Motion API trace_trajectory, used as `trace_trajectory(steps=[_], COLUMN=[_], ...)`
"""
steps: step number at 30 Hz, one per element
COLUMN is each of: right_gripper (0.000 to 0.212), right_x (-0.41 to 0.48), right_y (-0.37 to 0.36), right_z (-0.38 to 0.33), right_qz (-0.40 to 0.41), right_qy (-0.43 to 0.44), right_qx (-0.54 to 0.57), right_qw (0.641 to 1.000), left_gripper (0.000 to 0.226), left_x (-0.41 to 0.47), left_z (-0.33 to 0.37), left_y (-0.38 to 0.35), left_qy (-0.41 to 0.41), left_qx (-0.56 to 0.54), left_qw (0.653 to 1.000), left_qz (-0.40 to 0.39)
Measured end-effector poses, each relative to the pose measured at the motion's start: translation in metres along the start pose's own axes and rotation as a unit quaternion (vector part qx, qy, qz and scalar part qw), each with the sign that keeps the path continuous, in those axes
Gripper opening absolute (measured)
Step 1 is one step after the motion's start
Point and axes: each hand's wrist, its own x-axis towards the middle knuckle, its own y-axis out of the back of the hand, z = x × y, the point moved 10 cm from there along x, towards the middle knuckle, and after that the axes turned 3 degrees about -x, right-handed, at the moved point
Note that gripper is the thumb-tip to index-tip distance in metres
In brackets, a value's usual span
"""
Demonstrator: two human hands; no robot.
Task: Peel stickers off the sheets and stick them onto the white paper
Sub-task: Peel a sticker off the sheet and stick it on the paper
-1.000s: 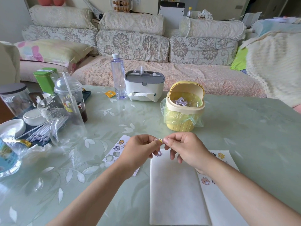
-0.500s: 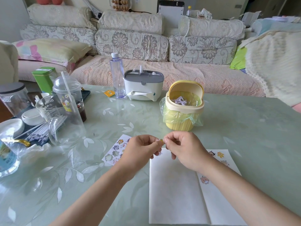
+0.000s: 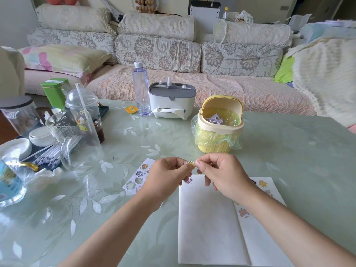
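Both hands pinch one tiny yellow sticker.

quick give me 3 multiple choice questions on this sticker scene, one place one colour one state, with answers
1. Where does the yellow bin stand?
A) beyond the white paper
B) on the white paper
C) nearer the person than the paper

2. What colour is the small sticker between the left hand and right hand?
A) blue
B) yellow
C) red

3. What state is that sticker in?
A) stuck on the white paper
B) dropped in the bin
C) pinched in the air by both hands

Answers: 1 A, the bin sits on the table past the paper's far edge; 2 B, it shows yellow at the fingertips; 3 C, both hands' fingertips meet on it above the paper.
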Motion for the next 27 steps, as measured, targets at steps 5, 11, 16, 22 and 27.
trace_trajectory(steps=[5, 11, 16, 22, 27], right_gripper=[0.014, 0.029, 0.028, 0.02, 0.02], right_x=[-0.002, -0.003, -0.005, -0.003, -0.003], right_y=[-0.001, -0.004, -0.004, -0.001, 0.0], right_z=[-0.001, -0.008, -0.015, -0.007, -0.005], right_qz=[-0.009, 0.005, 0.017, 0.019, 0.025], right_qy=[-0.001, 0.033, 0.065, 0.021, -0.002], right_qx=[-0.025, -0.06, -0.085, -0.015, 0.004], right_qw=[1.0, 0.998, 0.994, 0.999, 1.0], left_gripper=[0.02, 0.018, 0.018, 0.017, 0.007], left_x=[0.0, 0.001, 0.0, 0.001, 0.001], left_z=[0.0, 0.0, 0.0, 0.0, 0.002], left_y=[-0.002, -0.003, -0.003, 0.002, 0.005], left_qy=[-0.009, -0.017, -0.019, -0.013, -0.049], left_qx=[0.012, 0.016, 0.02, 0.001, 0.009], left_qw=[1.0, 1.0, 1.0, 1.0, 0.998], left_qz=[-0.013, -0.013, -0.005, 0.003, 0.029])
